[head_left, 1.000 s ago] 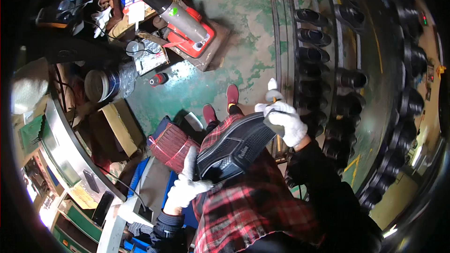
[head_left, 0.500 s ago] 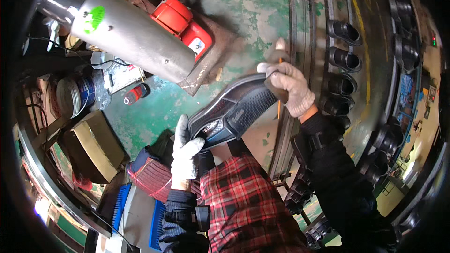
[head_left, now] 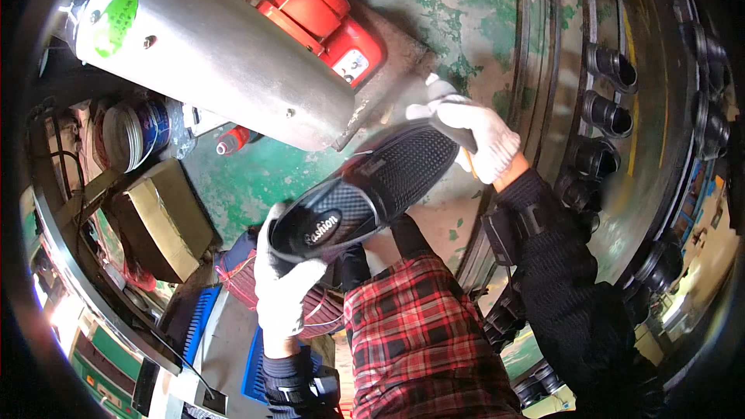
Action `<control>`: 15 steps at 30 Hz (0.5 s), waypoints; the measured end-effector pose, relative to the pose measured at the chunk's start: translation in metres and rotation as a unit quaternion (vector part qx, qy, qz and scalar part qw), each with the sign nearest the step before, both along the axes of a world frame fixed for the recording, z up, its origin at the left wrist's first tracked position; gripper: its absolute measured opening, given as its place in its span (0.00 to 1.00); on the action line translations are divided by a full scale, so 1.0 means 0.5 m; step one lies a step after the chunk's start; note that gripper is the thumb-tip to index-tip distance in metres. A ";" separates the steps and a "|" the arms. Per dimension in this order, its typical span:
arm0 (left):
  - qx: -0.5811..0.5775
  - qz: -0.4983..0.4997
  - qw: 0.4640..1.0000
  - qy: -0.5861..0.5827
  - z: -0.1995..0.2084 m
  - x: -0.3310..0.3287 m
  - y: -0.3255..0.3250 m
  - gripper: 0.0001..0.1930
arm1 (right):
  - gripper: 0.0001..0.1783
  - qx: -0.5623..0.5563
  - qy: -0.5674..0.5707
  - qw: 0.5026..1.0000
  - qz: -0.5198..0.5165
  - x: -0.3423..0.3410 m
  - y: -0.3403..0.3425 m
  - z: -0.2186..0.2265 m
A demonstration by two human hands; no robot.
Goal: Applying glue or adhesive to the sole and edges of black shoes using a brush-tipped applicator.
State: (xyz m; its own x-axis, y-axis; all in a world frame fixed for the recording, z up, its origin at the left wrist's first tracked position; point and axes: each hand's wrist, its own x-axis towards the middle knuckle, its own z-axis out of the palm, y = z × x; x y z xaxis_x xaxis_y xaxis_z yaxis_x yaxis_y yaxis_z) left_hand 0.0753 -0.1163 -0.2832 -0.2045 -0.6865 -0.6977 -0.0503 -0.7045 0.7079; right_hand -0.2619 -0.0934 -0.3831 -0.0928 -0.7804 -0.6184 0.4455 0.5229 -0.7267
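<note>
My gloved left hand (head_left: pixel 283 291) pinches the heel of the black slip-on shoe (head_left: pixel 388 178), held slanting past my red plaid garment (head_left: pixel 419 326); my right hand (head_left: pixel 485 136) curls at its toe (too blurred to tell what it pinches).

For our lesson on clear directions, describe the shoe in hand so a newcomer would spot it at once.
Find the red plaid cloth at lower centre. Above it, a black shoe slants between the gloved left hand and right hand. Unlike the racked black shoes at right, it shows pale lettering inside.
</note>
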 end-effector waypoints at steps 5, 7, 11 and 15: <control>0.065 -0.026 0.996 -0.052 -0.005 -0.053 -0.018 0.23 | 0.12 0.140 -0.048 0.977 -0.152 -0.044 0.061 0.039; 0.058 -0.013 0.996 -0.059 -0.012 -0.073 -0.030 0.22 | 0.14 0.144 -0.068 0.970 -0.186 -0.050 0.078 0.071; 0.049 -0.024 0.996 -0.069 -0.014 -0.069 -0.047 0.17 | 0.13 0.118 -0.174 0.947 -0.242 -0.028 0.088 0.132; 0.192 -0.004 0.971 -0.141 -0.007 -0.019 -0.051 0.19 | 0.13 0.164 -0.168 0.946 -0.225 0.014 0.063 0.148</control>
